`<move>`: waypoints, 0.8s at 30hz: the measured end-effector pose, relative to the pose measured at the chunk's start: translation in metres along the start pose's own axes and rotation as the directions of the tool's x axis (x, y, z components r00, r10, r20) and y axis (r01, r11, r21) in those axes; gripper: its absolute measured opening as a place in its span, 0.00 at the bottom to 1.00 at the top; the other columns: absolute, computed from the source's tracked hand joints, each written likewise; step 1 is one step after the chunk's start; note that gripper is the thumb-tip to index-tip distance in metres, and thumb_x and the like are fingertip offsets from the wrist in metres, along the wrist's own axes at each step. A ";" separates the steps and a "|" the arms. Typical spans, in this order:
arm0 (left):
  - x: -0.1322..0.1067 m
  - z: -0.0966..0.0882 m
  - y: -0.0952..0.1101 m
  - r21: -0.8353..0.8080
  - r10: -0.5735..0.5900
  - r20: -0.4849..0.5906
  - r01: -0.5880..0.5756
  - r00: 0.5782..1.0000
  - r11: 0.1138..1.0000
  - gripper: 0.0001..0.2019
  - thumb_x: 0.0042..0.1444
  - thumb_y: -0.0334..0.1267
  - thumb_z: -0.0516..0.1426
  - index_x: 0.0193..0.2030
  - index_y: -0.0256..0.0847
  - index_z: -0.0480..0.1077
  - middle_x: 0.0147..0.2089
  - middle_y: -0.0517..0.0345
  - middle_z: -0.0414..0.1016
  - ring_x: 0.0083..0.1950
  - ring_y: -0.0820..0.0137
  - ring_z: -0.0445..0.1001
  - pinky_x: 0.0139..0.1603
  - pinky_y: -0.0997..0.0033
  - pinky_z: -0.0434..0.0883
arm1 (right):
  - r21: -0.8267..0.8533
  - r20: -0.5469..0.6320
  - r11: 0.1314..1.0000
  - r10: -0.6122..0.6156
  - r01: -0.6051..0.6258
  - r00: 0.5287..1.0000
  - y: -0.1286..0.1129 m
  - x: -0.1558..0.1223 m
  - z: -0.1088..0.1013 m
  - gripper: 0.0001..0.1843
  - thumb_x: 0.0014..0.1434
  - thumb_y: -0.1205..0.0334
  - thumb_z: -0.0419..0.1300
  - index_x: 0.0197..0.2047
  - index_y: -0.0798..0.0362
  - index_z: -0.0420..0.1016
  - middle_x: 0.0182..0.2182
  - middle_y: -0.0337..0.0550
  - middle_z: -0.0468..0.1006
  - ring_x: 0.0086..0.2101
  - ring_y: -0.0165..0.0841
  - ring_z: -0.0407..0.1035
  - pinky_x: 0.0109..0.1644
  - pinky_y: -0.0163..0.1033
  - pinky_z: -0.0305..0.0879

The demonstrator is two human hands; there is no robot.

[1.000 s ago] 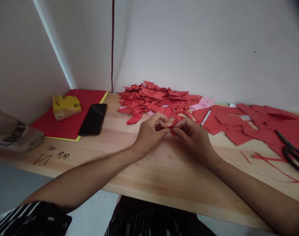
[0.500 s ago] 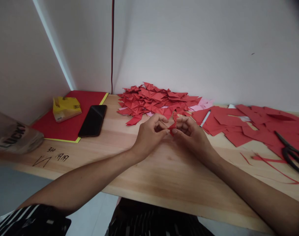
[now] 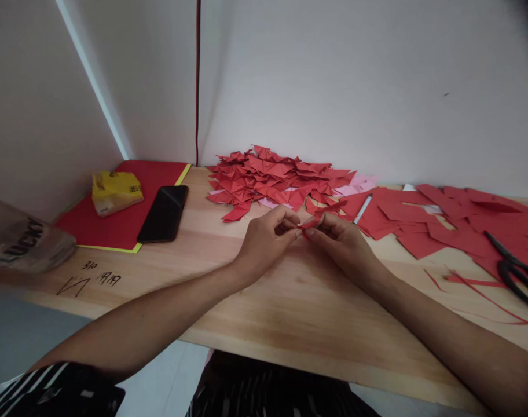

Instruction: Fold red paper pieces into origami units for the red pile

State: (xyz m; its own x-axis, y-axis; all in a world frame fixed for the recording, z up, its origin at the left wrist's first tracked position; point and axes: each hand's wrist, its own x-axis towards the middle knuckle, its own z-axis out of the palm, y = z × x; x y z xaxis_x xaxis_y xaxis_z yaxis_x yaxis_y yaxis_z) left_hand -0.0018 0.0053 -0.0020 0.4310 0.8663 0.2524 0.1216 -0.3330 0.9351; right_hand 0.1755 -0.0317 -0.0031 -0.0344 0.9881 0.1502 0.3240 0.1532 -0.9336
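Both hands meet nr the ctr of the worktop (image 3: 255, 315), btwn front & back edges: L hand (image 3: 268, 240) has thumb & fingertips pinched on one end of a small folded red paper (image 3: 331, 209), R hand (image 3: 344, 240) pinches the same pc from its other side, a pointed flap sticking up past the fingers; grip narrow on both. Forearms cross the front edge, striped dark sleeve (image 3: 68, 385) on the L one. Nr the front-L corner, black handwriting (image 3: 90, 278) on the wood, incl. "310"; just beyond, at the L edge, a clear plastic item (image 3: 29, 237) marked LUCKY, bag or cup, can't tell. Toward the R edge, thin red strips (image 3: 481, 283), then black scissors (image 3: 518, 272), cut off by the view, by loose red sheets (image 3: 420, 215) that run to the back edge. White pen (image 3: 363, 208) lies at their L end. Toward back-L corner: dark phone (image 3: 163, 213), partly on a red sheet w/ yellow border (image 3: 107, 229), yellow packet (image 3: 116, 191) on top. Mid back edge: big heap of folded red pcs (image 3: 272, 174), some pink paper (image 3: 357, 184) beside/under. Behind, pale wall (image 3: 355, 87) w/ dark cable (image 3: 197, 87) hanging down.
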 end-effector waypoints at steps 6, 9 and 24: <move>0.002 -0.002 0.000 0.099 -0.019 0.081 0.011 0.996 0.995 0.03 0.56 0.35 0.58 0.34 0.39 0.72 0.32 0.60 0.76 0.35 0.72 0.72 0.36 0.73 0.66 | -0.016 0.004 0.999 0.051 -0.051 0.999 0.003 0.000 -0.001 0.11 0.58 0.54 0.61 0.32 0.53 0.71 0.26 0.38 0.75 0.26 0.29 0.66 0.28 0.35 0.61; 0.003 -0.002 0.001 0.133 -0.016 0.085 0.005 0.996 0.991 0.03 0.56 0.33 0.58 0.33 0.39 0.72 0.31 0.60 0.75 0.33 0.73 0.71 0.34 0.74 0.65 | -0.048 0.032 0.998 0.045 -0.043 0.999 0.005 0.001 -0.003 0.12 0.58 0.53 0.60 0.30 0.53 0.70 0.24 0.37 0.74 0.24 0.29 0.65 0.26 0.34 0.59; 0.008 -0.005 -0.002 -0.238 -0.264 0.233 0.318 0.936 0.918 0.05 0.53 0.33 0.57 0.28 0.36 0.70 0.22 0.61 0.70 0.20 0.78 0.66 0.20 0.79 0.60 | -0.111 0.119 0.993 -0.035 0.049 0.992 -0.001 0.002 -0.003 0.13 0.61 0.54 0.57 0.27 0.52 0.67 0.22 0.35 0.68 0.24 0.28 0.61 0.27 0.34 0.57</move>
State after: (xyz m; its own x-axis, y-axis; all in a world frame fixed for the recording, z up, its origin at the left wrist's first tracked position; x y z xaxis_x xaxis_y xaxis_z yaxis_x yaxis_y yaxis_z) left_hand -0.0030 0.0141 -0.0004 0.5798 0.8119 -0.0683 0.0357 0.0584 0.9977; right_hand 0.1779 -0.0296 -0.0007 -0.1577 0.9770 0.1433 0.4251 0.1982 -0.8832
